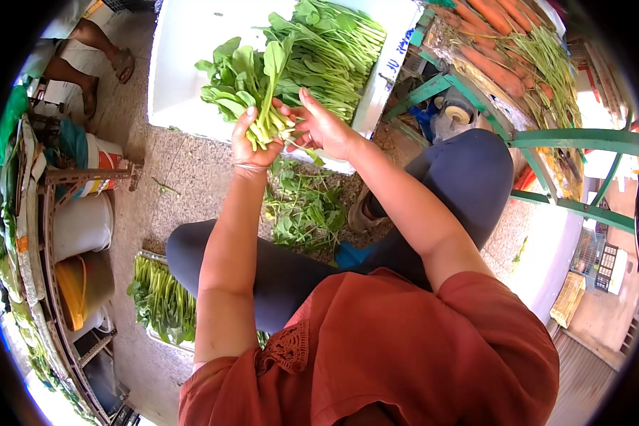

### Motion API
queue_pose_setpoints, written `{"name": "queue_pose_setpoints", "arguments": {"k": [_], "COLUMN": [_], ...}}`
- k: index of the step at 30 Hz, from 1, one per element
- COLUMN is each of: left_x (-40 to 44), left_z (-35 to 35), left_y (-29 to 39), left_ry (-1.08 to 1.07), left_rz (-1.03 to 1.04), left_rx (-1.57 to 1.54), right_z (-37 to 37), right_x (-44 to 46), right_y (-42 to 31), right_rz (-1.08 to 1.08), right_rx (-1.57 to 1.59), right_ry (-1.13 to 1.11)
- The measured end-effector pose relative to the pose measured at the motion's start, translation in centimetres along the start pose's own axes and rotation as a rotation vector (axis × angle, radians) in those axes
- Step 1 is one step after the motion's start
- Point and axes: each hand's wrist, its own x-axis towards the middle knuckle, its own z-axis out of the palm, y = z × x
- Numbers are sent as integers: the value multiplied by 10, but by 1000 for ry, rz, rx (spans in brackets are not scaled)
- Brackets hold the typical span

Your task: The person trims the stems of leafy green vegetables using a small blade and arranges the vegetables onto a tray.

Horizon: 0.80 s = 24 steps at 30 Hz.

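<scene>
Head view: greens partway stacked

Well nearer than box (184, 60): tray greens (165, 298), done or left unclear. Just nearer: scraps (309, 213). Over box's near edge: left hand (251, 150) clasps bunch (248, 78); right hand (328, 132) half-curled at its stems (271, 126), grip unclear. Inside: stacked pile (334, 50), bunch not on it.

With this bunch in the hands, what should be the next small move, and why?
Probably lower the held bunch beside the stacked greens in the white box: the left hand holds its stems together, and bare box floor shows alongside.
</scene>
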Motion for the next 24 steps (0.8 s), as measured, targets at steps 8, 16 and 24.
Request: {"name": "queue_pose_setpoints", "arguments": {"k": [8, 16, 24], "left_x": [-2, -6, -8], "left_z": [8, 8, 7], "left_y": [7, 16, 3], "left_ry": [-50, -69, 77], "left_rz": [107, 148, -104], "left_rx": [-44, -51, 575], "right_z": [0, -17, 4], "right_x": [-21, -40, 0], "right_y": [-3, -13, -36], "right_rz": [-96, 362, -108], "right_rx": [-363, -1231, -144], "right_ry": [3, -236, 38]}}
